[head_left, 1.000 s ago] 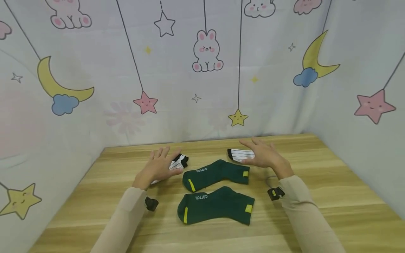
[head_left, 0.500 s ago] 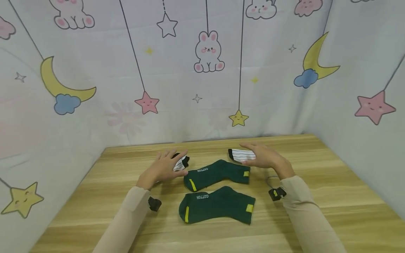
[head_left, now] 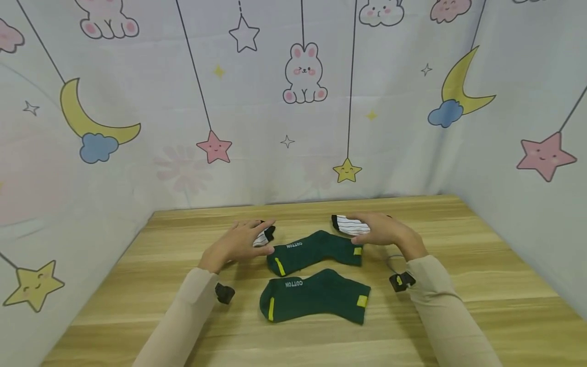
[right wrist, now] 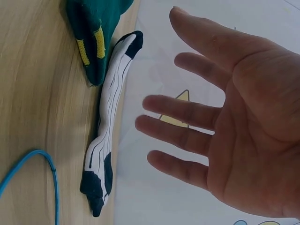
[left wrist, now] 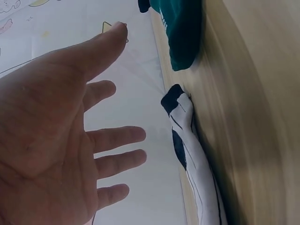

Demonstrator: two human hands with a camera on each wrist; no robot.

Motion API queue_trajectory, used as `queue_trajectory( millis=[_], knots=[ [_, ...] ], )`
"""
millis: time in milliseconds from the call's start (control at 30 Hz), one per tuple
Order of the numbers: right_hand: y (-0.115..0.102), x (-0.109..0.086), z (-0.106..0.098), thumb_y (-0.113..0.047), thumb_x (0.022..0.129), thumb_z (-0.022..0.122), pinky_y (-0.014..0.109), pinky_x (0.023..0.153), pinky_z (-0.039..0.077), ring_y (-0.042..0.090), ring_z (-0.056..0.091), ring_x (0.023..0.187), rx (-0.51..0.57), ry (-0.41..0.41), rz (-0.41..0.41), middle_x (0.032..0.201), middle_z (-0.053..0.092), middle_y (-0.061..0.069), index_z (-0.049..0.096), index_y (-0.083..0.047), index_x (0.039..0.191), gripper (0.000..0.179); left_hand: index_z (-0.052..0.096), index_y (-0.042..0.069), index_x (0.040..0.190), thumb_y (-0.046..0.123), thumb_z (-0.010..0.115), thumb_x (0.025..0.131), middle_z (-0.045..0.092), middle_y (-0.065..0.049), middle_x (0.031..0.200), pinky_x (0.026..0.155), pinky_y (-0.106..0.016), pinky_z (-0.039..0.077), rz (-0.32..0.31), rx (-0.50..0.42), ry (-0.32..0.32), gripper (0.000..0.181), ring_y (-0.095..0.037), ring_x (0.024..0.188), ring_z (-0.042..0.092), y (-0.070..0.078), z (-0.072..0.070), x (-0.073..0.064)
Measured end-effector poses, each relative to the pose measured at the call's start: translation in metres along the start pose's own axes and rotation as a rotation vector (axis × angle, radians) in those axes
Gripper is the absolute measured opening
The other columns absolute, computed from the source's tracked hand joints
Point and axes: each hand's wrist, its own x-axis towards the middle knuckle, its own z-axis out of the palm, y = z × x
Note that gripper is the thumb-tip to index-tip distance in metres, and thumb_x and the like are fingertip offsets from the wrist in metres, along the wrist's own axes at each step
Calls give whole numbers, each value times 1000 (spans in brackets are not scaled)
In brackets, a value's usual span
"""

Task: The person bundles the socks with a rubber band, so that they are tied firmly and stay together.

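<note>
At the left, a beige left sleeve (head_left: pixel 181 318) reaches in over the wood-grain counter (head_left: pixel 105 311), a small black device (head_left: pixel 224 293) at its cuff. Beyond it the left hand (head_left: pixel 236 242) hovers palm down, its fingers apart and relaxed and its thumb out to the side; it has hold of nothing. Beneath and just beside it lies the left striped sock (left wrist: pixel 199 152), white with thin dark lines and black ends, partly hidden by the hand in the head view.

In the middle two dark green socks lie flat, one behind the other, apart, toes pointing left: the far green sock (head_left: pixel 316 253) and the near green sock (head_left: pixel 312 298). Each bears white "COTTON" lettering, a yellow strip by the toe and a yellow patch at the cuff.

Farther right, behind the far green sock's cuff, lies the right striped sock (head_left: pixel 350 226), its matching black-and-white body partly covered from above by the right hand (head_left: pixel 384 230). That hand is also spread, holding nothing, and apart from the sock in the right wrist view, where a blue cable (right wrist: pixel 56 192) curves over the counter.
</note>
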Motion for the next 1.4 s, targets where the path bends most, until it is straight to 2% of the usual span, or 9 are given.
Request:
queue_trajectory(
  millis=[200, 300, 467, 600, 967, 1267, 1400],
  knots=[
    [0, 1, 0, -27, 98, 66, 55, 98, 46, 44, 53, 125, 66, -90, -59, 137, 54, 28, 45, 2, 146, 60, 36, 18, 156, 51, 62, 96, 48, -22, 147, 111, -63, 28, 45, -18, -30, 73, -43, 136, 43, 2, -5, 0],
    [-1, 0, 0, -29, 99, 65, 53, 96, 48, 40, 57, 121, 76, -128, -45, 132, 59, 26, 48, -1, 145, 57, 39, 16, 154, 51, 61, 97, 51, -20, 144, 107, -61, 36, 71, -38, -43, 71, -40, 133, 47, 5, -7, -1],
    [-3, -2, -2, -29, 98, 66, 49, 92, 50, 33, 62, 112, 64, -151, -38, 123, 65, 18, 54, -5, 141, 51, 42, 13, 153, 50, 60, 97, 52, -18, 144, 104, -59, 39, 108, -95, -69, 69, -38, 131, 49, 9, -11, -3],
    [-5, -3, -3, -26, 97, 68, 46, 89, 51, 27, 64, 106, 73, -171, -67, 115, 68, 11, 58, -6, 138, 46, 41, 10, 153, 46, 61, 98, 56, -18, 138, 102, -56, 43, 150, -156, -92, 68, -36, 125, 53, 11, -12, -3],
    [-9, -6, -5, -27, 97, 68, 45, 92, 49, 21, 62, 105, 132, -291, -91, 110, 67, 2, 58, -6, 136, 45, 43, 12, 151, 40, 67, 96, 59, -16, 134, 101, -53, 44, 199, -279, -160, 66, -33, 122, 56, 13, -11, -2],
    [-14, -9, -3, -26, 95, 70, 43, 92, 49, 21, 62, 102, 146, -364, -87, 108, 66, 2, 63, -6, 126, 37, 46, 13, 149, 34, 67, 97, 66, -8, 117, 92, -46, 49, 290, -261, -206, 60, -26, 104, 62, 16, -11, 0],
    [-17, -10, -3, -24, 95, 71, 41, 90, 49, 19, 62, 101, 136, -364, -93, 106, 67, 2, 65, -7, 120, 32, 50, 14, 145, 35, 66, 98, 67, 1, 105, 84, -38, 50, 323, -262, -192, 55, -18, 97, 63, 17, -13, -1]
  ],
)
